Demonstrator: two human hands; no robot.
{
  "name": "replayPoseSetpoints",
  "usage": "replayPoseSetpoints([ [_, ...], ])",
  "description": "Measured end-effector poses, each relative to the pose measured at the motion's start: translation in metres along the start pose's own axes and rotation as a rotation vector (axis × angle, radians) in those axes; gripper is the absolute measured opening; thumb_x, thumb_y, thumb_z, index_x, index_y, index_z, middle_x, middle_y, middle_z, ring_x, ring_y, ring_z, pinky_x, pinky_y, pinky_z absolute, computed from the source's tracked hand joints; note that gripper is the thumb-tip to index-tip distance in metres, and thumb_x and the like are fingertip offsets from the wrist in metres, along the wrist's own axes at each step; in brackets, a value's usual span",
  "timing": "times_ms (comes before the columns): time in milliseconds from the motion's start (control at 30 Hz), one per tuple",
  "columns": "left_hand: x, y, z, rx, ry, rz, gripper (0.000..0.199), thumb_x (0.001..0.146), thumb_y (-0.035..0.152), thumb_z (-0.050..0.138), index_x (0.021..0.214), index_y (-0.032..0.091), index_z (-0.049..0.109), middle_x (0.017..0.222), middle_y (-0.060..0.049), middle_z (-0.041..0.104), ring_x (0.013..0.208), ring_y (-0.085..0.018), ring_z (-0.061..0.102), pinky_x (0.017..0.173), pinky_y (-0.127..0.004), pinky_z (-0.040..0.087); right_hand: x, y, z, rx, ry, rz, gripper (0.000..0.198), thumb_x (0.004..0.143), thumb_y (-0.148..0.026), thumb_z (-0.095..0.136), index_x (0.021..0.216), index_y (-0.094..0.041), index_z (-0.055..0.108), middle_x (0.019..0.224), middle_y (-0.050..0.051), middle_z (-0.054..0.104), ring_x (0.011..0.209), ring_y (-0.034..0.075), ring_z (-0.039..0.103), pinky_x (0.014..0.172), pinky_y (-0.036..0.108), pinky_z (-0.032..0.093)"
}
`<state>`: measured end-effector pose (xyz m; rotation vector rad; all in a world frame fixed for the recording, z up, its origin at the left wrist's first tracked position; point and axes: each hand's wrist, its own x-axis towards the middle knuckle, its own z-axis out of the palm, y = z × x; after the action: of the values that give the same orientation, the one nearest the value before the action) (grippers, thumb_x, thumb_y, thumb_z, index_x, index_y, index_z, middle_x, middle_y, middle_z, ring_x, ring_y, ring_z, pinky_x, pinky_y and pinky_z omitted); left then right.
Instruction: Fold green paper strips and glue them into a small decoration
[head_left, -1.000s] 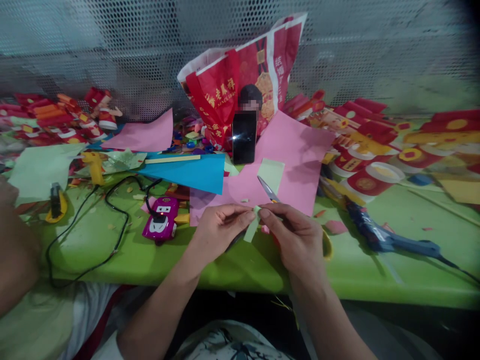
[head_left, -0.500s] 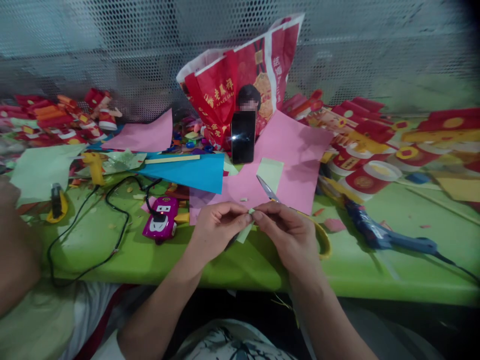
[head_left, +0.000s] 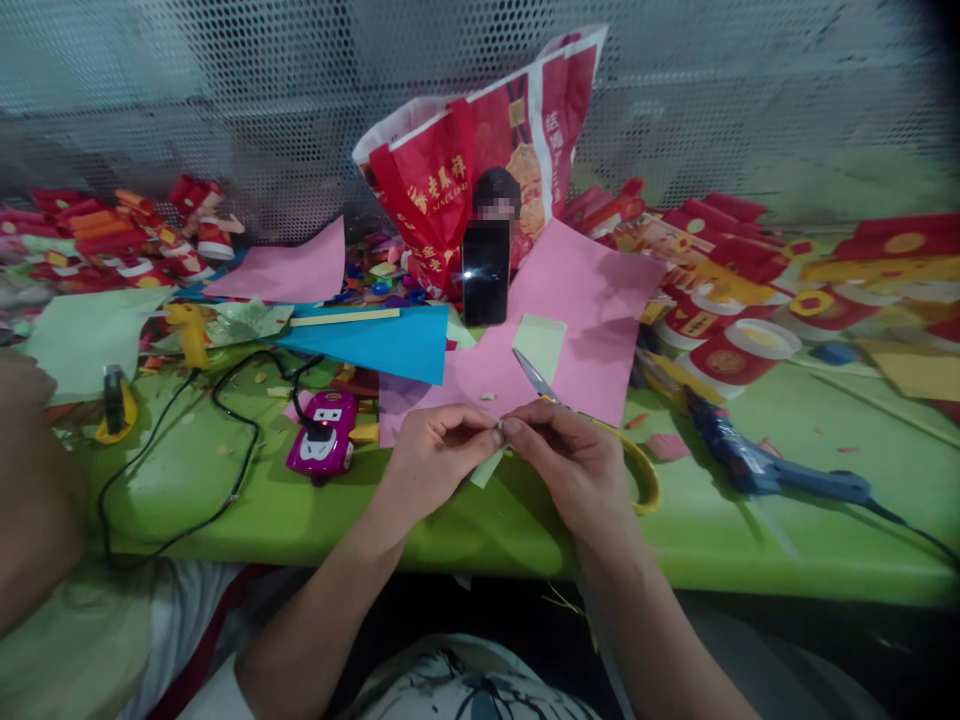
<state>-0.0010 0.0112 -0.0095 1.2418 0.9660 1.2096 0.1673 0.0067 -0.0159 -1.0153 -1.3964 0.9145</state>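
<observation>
Between my two hands is a narrow strip of pale green paper (head_left: 487,469), its loose end hanging down toward the table edge. My left hand (head_left: 439,445) pinches its upper end between thumb and index finger. Thumb and fingertips of my right hand (head_left: 574,455) close on the same end, touching the left fingertips. The pinched end is mostly hidden by the fingers. Yellow-handled scissors (head_left: 646,480) lie partly beneath my right hand, one blade (head_left: 532,376) pointing away over a pink sheet (head_left: 592,330). A small pale green paper piece (head_left: 540,345) rests on that sheet.
A black phone (head_left: 485,275) leans on a red bag (head_left: 435,190). Left are a purple power socket (head_left: 324,440), black cable, yellow cutter (head_left: 116,408) and another person's arm (head_left: 34,470). A blue glue gun (head_left: 772,465) and red-and-yellow paper crafts (head_left: 735,350) lie right.
My fingertips have closed further over the strip's upper end, and less of the green paper shows. Both hands have otherwise barely moved.
</observation>
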Motion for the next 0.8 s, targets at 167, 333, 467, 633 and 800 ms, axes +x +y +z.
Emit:
replayPoseSetpoints([
  [167,0.0015,0.0027,-0.0008,-0.026,0.013,-0.041,0.009,0.077,0.028,0.087,0.075,0.020,0.082,0.075,-0.003,0.078,0.072,-0.016,0.069,0.072,-0.028,0.057,0.0001,-0.0002,-0.0006,-0.013,0.000,0.014,0.009,0.091,-0.031,0.078,0.087,-0.023,0.082,0.079,0.000,0.076,0.069,0.014,0.067,0.061,0.024,0.053],
  [333,0.0031,0.0046,-0.0018,-0.086,0.049,-0.083,0.012,0.070,0.027,0.092,0.073,0.020,0.083,0.074,-0.002,0.078,0.071,-0.015,0.069,0.071,-0.026,0.056,-0.0006,0.0017,0.0001,-0.023,-0.001,0.035,0.010,0.088,-0.033,0.083,0.092,-0.024,0.084,0.085,0.002,0.080,0.072,0.016,0.071,0.062,0.026,0.055],
  [467,0.0024,0.0054,-0.0014,-0.122,0.016,-0.116,0.008,0.074,0.027,0.089,0.076,0.020,0.085,0.075,-0.003,0.079,0.071,-0.015,0.071,0.073,-0.027,0.058,0.0004,0.0012,0.0001,0.058,0.002,0.066,0.007,0.088,-0.032,0.082,0.087,-0.025,0.084,0.077,0.000,0.078,0.068,0.014,0.069,0.064,0.025,0.056],
  [633,0.0009,0.0056,-0.0027,-0.134,-0.053,-0.138,0.012,0.081,0.023,0.080,0.088,0.020,0.088,0.085,-0.005,0.084,0.081,-0.019,0.077,0.082,-0.031,0.061,0.0013,0.0044,-0.0017,0.105,0.067,0.122,0.009,0.085,-0.034,0.085,0.084,-0.025,0.085,0.071,-0.001,0.077,0.061,0.013,0.064,0.058,0.025,0.053],
  [800,0.0004,0.0017,-0.0047,-0.093,-0.107,-0.077,0.016,0.080,0.028,0.088,0.094,0.020,0.088,0.093,-0.008,0.085,0.092,-0.023,0.079,0.091,-0.036,0.063,0.0017,0.0056,-0.0023,0.116,0.078,0.132,0.011,0.084,-0.037,0.086,0.084,-0.025,0.085,0.073,0.000,0.077,0.061,0.014,0.063,0.059,0.027,0.054],
])
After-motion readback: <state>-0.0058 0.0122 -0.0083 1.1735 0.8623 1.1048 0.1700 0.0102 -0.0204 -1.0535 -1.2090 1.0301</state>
